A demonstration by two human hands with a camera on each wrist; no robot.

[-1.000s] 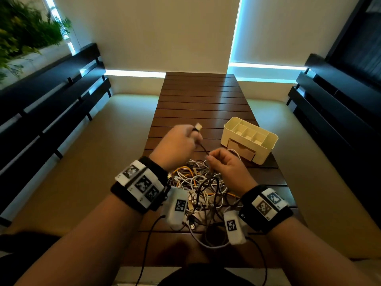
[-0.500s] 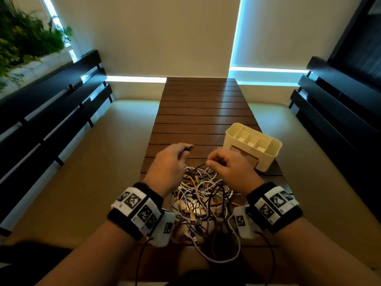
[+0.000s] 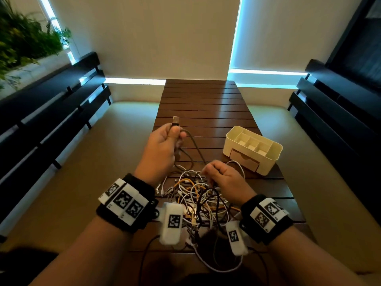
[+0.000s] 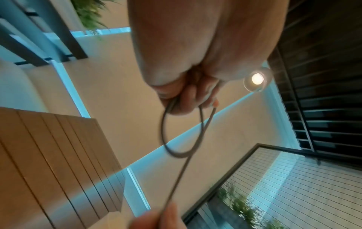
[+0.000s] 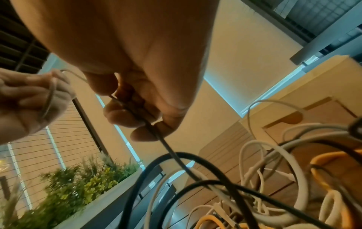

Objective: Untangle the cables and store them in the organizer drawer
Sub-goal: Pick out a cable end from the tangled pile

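A tangle of white, black and orange cables (image 3: 198, 195) lies on the near end of the slatted wooden table (image 3: 202, 104). My left hand (image 3: 165, 143) is raised above it and grips a thin dark cable (image 3: 193, 145) just below its USB plug (image 3: 175, 120), with a loop hanging from the fingers (image 4: 182, 131). My right hand (image 3: 224, 178) sits low over the pile and pinches the same dark cable (image 5: 156, 136) between thumb and fingertips. The cream organizer (image 3: 274, 151) stands to the right, its drawer (image 3: 244, 159) closed.
Dark slatted benches (image 3: 51, 112) run along both sides of the table, the right bench (image 3: 338, 112) near the organizer. A planter with green plants (image 3: 22, 42) is at the upper left. The far half of the table holds nothing.
My left hand has lifted up and away from the pile, drawing the dark cable out with its USB plug pointing up. My right hand has stayed low on the tangle.
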